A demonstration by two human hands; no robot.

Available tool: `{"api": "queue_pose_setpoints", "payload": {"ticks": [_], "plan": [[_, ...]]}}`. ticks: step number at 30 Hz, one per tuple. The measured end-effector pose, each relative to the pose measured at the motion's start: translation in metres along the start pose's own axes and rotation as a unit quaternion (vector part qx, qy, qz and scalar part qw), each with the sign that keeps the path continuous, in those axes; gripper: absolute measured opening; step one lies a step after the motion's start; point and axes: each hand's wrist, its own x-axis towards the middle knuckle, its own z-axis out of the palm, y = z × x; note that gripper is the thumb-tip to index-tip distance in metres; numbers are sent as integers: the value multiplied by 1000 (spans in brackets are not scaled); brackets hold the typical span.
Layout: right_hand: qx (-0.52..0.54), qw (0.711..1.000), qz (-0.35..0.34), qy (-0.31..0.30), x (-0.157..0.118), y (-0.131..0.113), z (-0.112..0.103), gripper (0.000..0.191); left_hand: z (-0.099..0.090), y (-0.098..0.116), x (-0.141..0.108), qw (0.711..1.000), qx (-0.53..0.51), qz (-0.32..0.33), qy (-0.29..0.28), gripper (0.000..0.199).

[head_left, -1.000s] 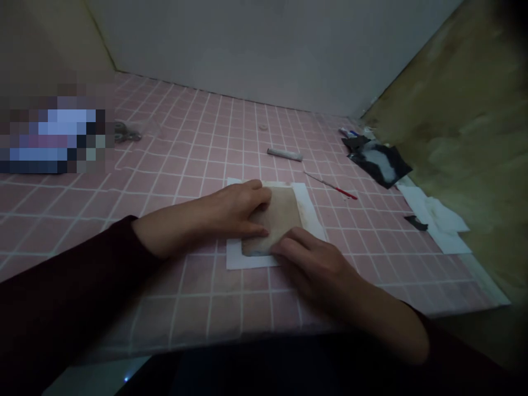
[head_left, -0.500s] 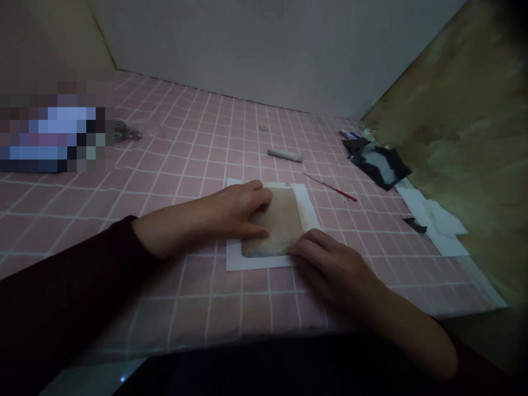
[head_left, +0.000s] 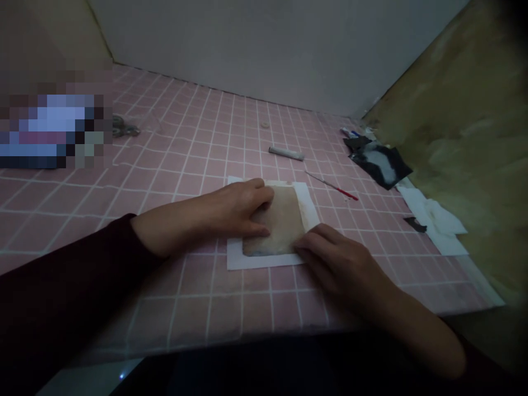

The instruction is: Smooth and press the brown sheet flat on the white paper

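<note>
Left fingers [head_left: 259,229], spread apart, rest on the tan sheet [head_left: 282,217]; right fingers [head_left: 315,243], bunched, touch its corner, any grip unclear; white paper [head_left: 235,259] lies beneath

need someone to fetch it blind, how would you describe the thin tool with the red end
On the pink gridded tabletop, find the white paper beneath the left hand. Just off its far right corner lies a thin tool. Unlike the thicker grey stick beyond it, one end is red.

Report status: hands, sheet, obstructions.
Left hand on beige rectangular sheet; right hand at its near-right corner. White rectangular paper underneath. Slim red-handled tool lies off the paper.
</note>
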Motion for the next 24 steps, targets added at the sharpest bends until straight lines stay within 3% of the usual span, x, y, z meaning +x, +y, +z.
{"api": "queue_pose_setpoints", "payload": {"ticks": [5,10,17,22,24], "plan": [[38,997,-65,-11,5,-8,8,23,1,1,0,1000,3,-7,5,31],[25,999,-15,16,-3,2,6,22,0,3,0,1000,5,-8,-6,32],[0,998,-63,-6,13,-11,13,18,2,-1,0,1000,7,-6,7,28],[-10,1000,-1,-6,4,-4,4,17,0,1,0,1000,-1,-4,-1,32],[-10,1000,-11,-4,6,-7,3,17,0,1,0,1000,2,-4,0,31]]}}
